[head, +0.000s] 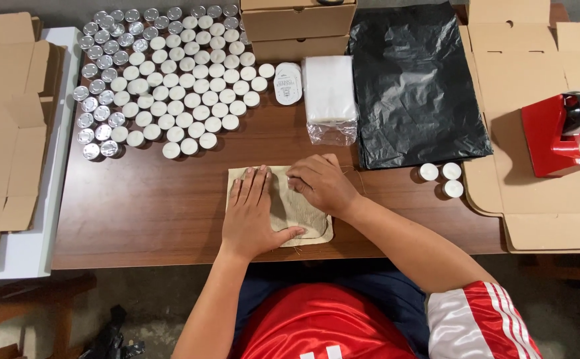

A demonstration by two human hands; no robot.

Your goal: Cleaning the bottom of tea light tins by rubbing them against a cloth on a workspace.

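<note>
A small beige cloth pouch lies flat on the brown wooden table near its front edge. My left hand rests flat on the pouch's left half, fingers spread. My right hand presses on the pouch's upper right part, fingers curled at its top edge by the drawstring. Neither hand lifts anything.
Several white tealight candles in metal cups fill the back left. Stacked cardboard boxes, a pack of clear bags, black plastic bags, three candles, flat cardboard and a red tape dispenser stand around.
</note>
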